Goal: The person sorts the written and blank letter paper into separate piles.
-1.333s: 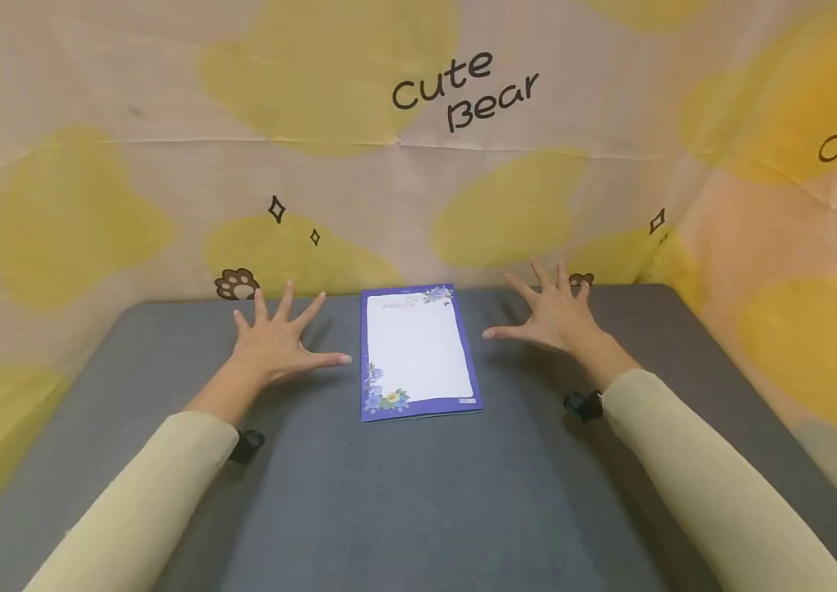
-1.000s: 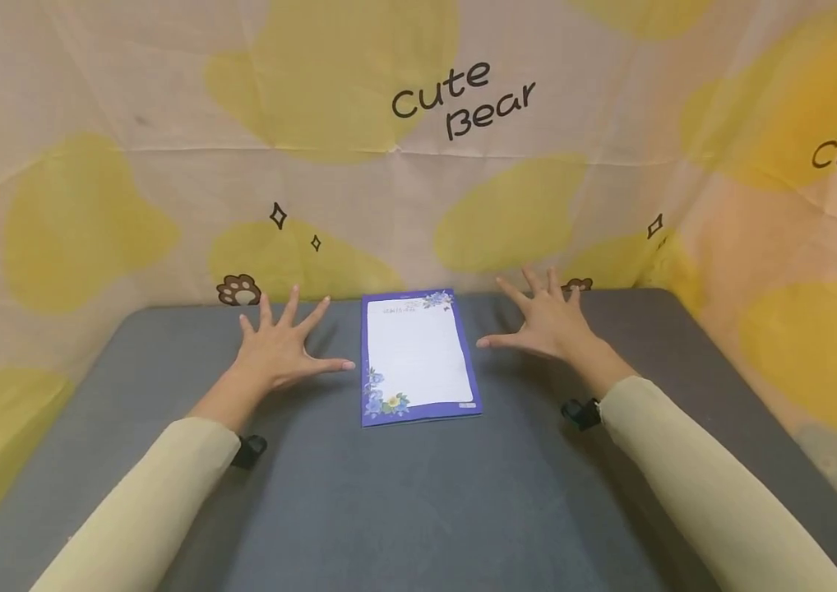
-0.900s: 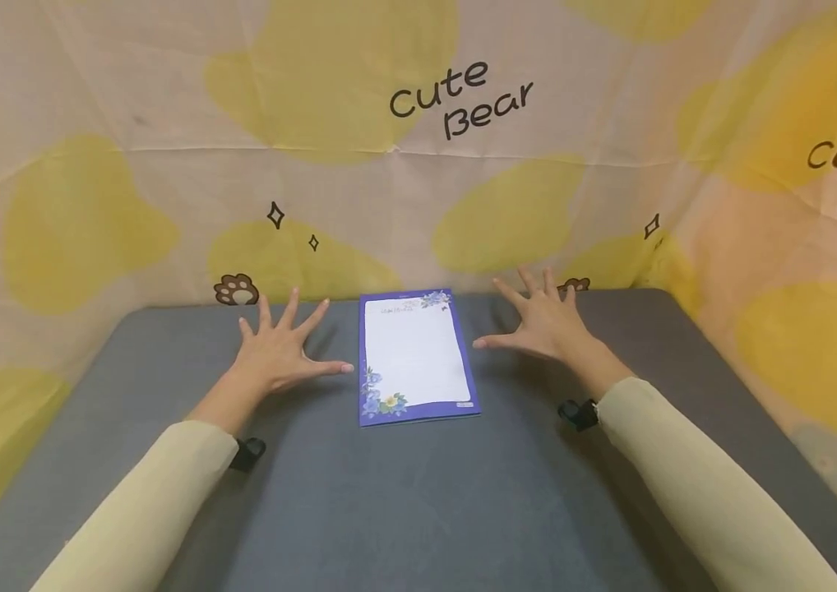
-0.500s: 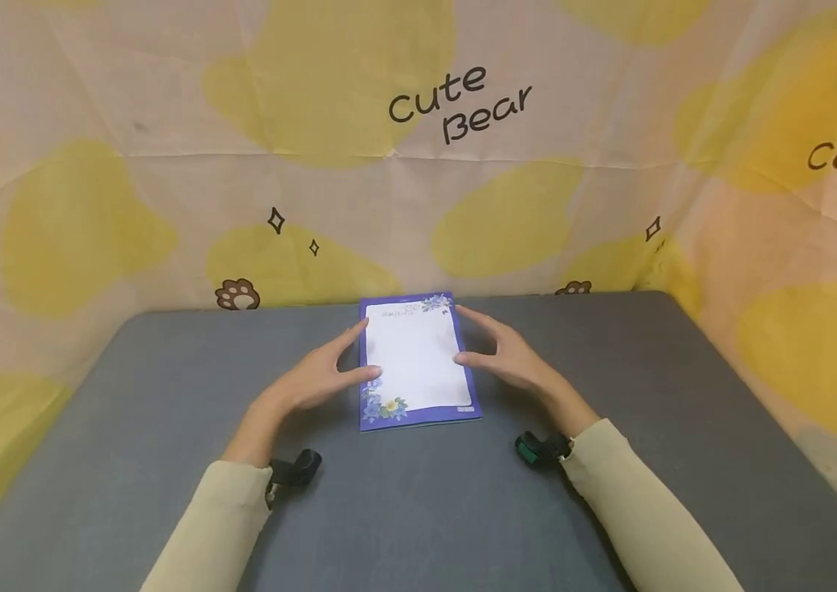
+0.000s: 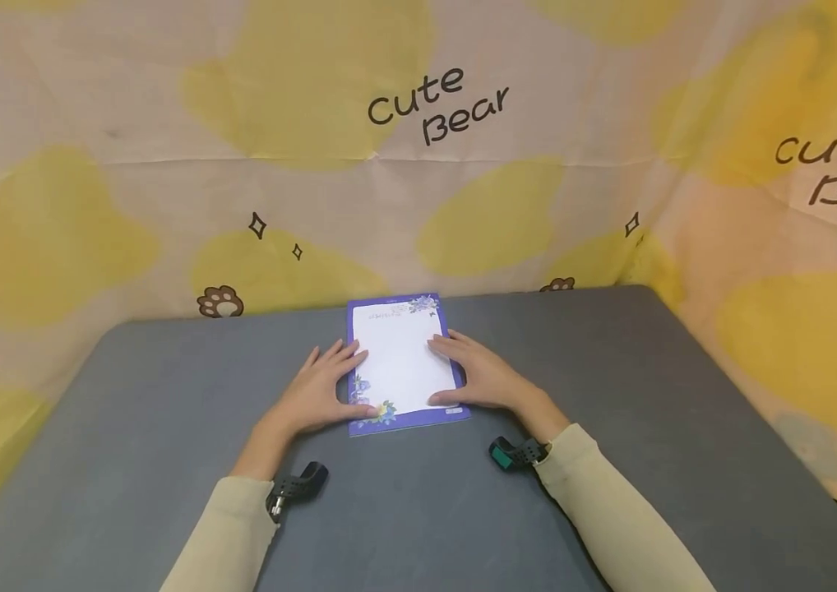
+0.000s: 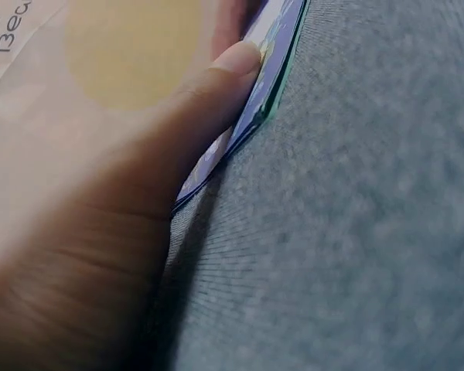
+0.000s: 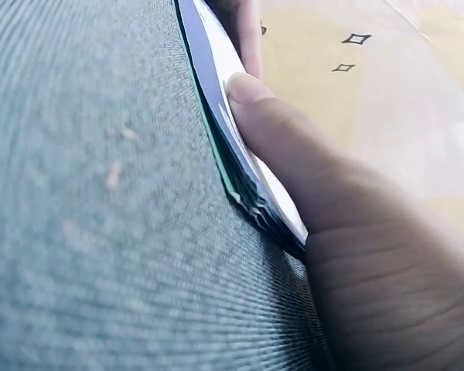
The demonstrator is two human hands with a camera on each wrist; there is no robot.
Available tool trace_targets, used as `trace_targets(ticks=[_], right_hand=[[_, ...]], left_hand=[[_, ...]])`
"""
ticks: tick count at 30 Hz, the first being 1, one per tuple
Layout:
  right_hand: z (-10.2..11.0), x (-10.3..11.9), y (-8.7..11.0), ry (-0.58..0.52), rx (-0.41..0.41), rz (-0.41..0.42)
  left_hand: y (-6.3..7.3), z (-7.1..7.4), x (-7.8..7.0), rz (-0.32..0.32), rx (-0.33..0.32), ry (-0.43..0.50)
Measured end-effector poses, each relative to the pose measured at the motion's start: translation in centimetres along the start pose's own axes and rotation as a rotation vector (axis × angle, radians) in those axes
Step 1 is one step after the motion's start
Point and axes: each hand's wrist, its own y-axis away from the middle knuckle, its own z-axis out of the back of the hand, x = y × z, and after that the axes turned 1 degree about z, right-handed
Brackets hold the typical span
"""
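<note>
A notepad (image 5: 404, 366) with a purple border, blue flowers in two corners and a pale writing area lies flat on the grey table (image 5: 404, 510). My left hand (image 5: 318, 395) rests on its left side, thumb by the lower-left flowers and fingertips over the left border. On the opposite side lies my right hand (image 5: 488, 374), its fingertips and thumb on the white page. Both hands have fairly straight, spread fingers. The left wrist view shows a thumb on the pad's corner (image 6: 274, 58). In the right wrist view, layered sheets show at the notepad's edge (image 7: 251, 197).
Behind the table hangs a pale cloth (image 5: 330, 189) with yellow patches and "cute Bear" lettering. It continues along the right side. Dark wrist devices sit at the left wrist (image 5: 303, 483) and the right wrist (image 5: 515, 452).
Both hands have moved inward from beside the notepad, then down towards its near end, and now rest on its sides. The head view has shifted slightly; the pad stays flat.
</note>
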Motion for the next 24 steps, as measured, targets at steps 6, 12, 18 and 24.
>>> trace_targets(ticks=[6, 12, 18, 24], right_hand=[[-0.27, 0.06, -0.15, 0.034, -0.019, 0.005], [-0.02, -0.18, 0.13, 0.036, -0.015, 0.015], [0.44, -0.45, 0.46, 0.118, 0.022, 0.009], [0.13, -0.15, 0.27, 0.16, 0.038, 0.0]], left_hand=[[0.06, -0.25, 0.12, 0.0, -0.014, -0.012], [-0.07, -0.12, -0.21, 0.005, 0.003, 0.005], [-0.24, -0.08, -0.09, -0.006, 0.01, -0.015], [0.45, 0.01, 0.37, 0.006, 0.016, -0.013]])
